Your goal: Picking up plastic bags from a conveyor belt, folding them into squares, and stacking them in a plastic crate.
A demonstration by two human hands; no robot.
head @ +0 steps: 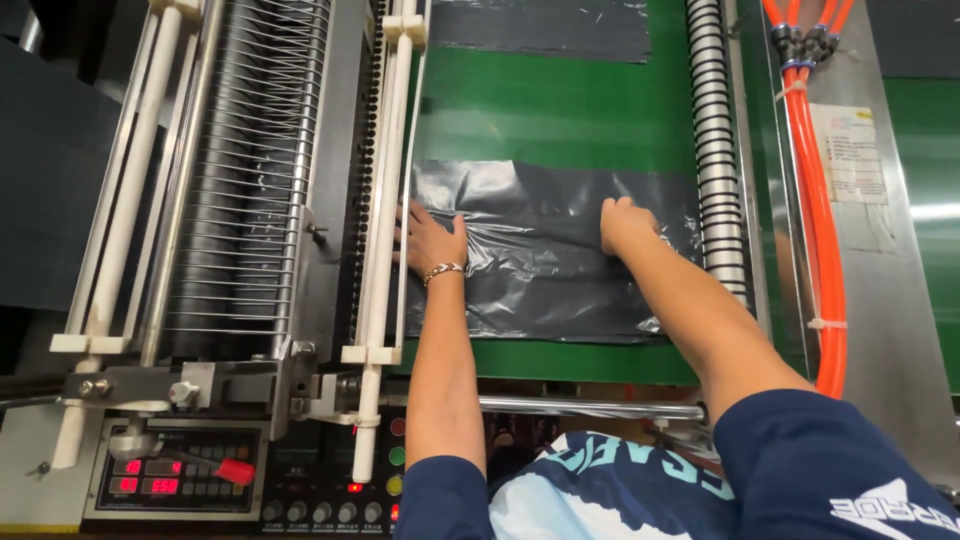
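At the far left of the frame stands a machine with long white bars [120, 190] that run up and down the picture. Next to them is a dark roller [245, 170] with many thin metal wires across it. In the lower left corner is a control panel [180, 480] with red glowing numbers, small buttons and a red knob.

Just right of the white bars, near the middle of the frame, the left hand [428, 240] lies flat with its fingers spread. It presses down on the left edge of a black plastic bag [545, 255]. It holds nothing; it only pushes on the bag. A bracelet sits on that wrist.

The bag lies flat and wrinkly on a green belt [550, 105] in the middle of the picture. Another black bag [540, 25] lies higher up on the belt, at the top edge.

The right hand [625, 225] rests on the right part of the bag, fingers curled down and pinching the plastic a little.

Further right is a ribbed grey roller [715, 150]. Beside it run orange hoses [820, 220], along a grey metal panel.
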